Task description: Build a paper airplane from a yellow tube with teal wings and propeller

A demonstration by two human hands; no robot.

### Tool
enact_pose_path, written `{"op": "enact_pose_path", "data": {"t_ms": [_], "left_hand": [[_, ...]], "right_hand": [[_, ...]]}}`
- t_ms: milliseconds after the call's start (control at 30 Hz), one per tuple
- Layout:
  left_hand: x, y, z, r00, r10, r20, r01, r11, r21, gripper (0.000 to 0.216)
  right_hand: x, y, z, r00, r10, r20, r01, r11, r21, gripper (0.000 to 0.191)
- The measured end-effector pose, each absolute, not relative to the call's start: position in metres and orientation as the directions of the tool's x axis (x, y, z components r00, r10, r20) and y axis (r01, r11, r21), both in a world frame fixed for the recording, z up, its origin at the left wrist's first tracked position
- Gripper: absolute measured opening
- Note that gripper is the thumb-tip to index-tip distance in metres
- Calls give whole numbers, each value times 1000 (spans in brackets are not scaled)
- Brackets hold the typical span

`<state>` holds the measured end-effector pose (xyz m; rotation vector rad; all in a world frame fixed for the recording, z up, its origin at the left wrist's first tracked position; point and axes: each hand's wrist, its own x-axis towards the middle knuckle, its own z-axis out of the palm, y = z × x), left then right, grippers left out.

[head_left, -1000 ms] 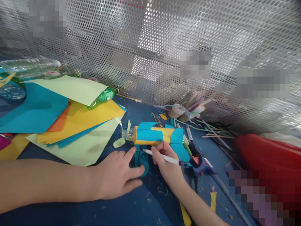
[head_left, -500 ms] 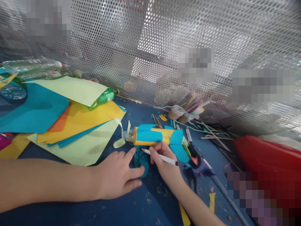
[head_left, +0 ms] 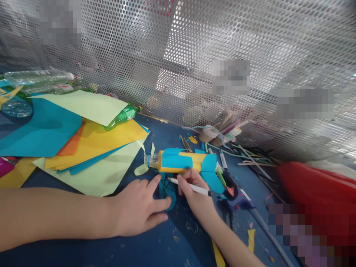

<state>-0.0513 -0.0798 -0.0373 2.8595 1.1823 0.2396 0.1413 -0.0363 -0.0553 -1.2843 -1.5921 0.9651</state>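
Observation:
My right hand (head_left: 194, 187) grips a white marker (head_left: 197, 189), its tip touching or just above a small blue paper piece (head_left: 171, 200). A black star outline shows on that paper. With fingers spread, my left hand (head_left: 144, 205) presses the paper's left side against the table. Just beyond both hands lies a plastic bottle (head_left: 154, 160) on its side, wrapped in yellow and blue paper, its neck pointing left. Blue rounded flaps (head_left: 213, 181) stick out near its right end. A pale green paper piece (head_left: 141, 170) sits by the neck.
Coloured paper sheets (head_left: 111, 135) are piled at the left, with a green bottle (head_left: 125, 115) and clear bottles (head_left: 39, 78) behind. A purple glue gun (head_left: 240, 200), markers and sticks lie to the right. A red bag (head_left: 311, 193) stands far right. Perforated metal mesh (head_left: 144, 44) closes off the back.
The marker tip has shifted very slightly over the star. Both hands and the wrapped bottle otherwise stay in place.

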Motion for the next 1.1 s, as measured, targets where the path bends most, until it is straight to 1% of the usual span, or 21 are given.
{"op": "enact_pose_path", "data": {"t_ms": [167, 367, 567, 1100], "left_hand": [[-52, -80, -38, 698, 702, 141, 694, -712, 112, 38], [-51, -79, -36, 702, 704, 104, 696, -710, 108, 37], [-52, -79, -35, 701, 705, 105, 697, -709, 108, 38], [-51, -79, -36, 706, 701, 99, 695, -713, 94, 38]], "right_hand": [[141, -36, -54, -100, 984, 145, 330, 170, -928, 29], [142, -36, -55, -119, 983, 138, 320, 170, -932, 28], [143, -36, -55, -107, 987, 121, 328, 150, -933, 27], [143, -35, -55, -103, 983, 150, 316, 175, -932, 26]]}}
